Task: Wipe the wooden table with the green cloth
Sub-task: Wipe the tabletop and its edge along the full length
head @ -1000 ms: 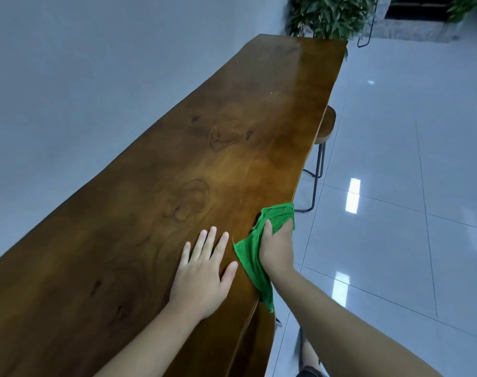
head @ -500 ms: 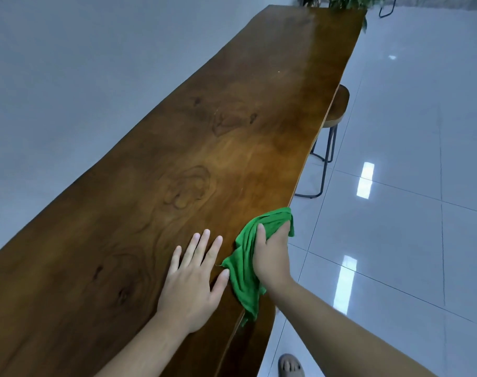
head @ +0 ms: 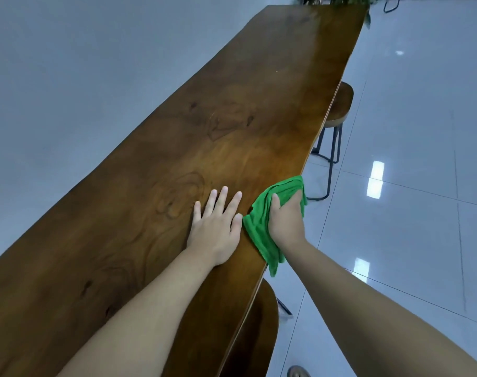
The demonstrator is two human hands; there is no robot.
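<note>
Here the left hand (head: 214, 235) lies flat on the wooden table (head: 177, 148), palm down, its fingers (head: 221, 198) straight and slightly spread, the thumb touching the edge of the green cloth (head: 259, 227). The right hand (head: 287, 223) presses on the cloth at the table's right edge, its fingers curled over the bunched fabric and gripping it, thumb on the near fold. Part of the cloth lies on the tabletop and a corner hangs over the edge toward the floor (head: 411, 159). There is one cloth, one long table and two hands. Two stools are tucked under the right edge: one (head: 338, 112) farther along with dark metal legs, one (head: 259, 327) close by. Plant leaves (head: 338, 0) show at the table's far end.
</note>
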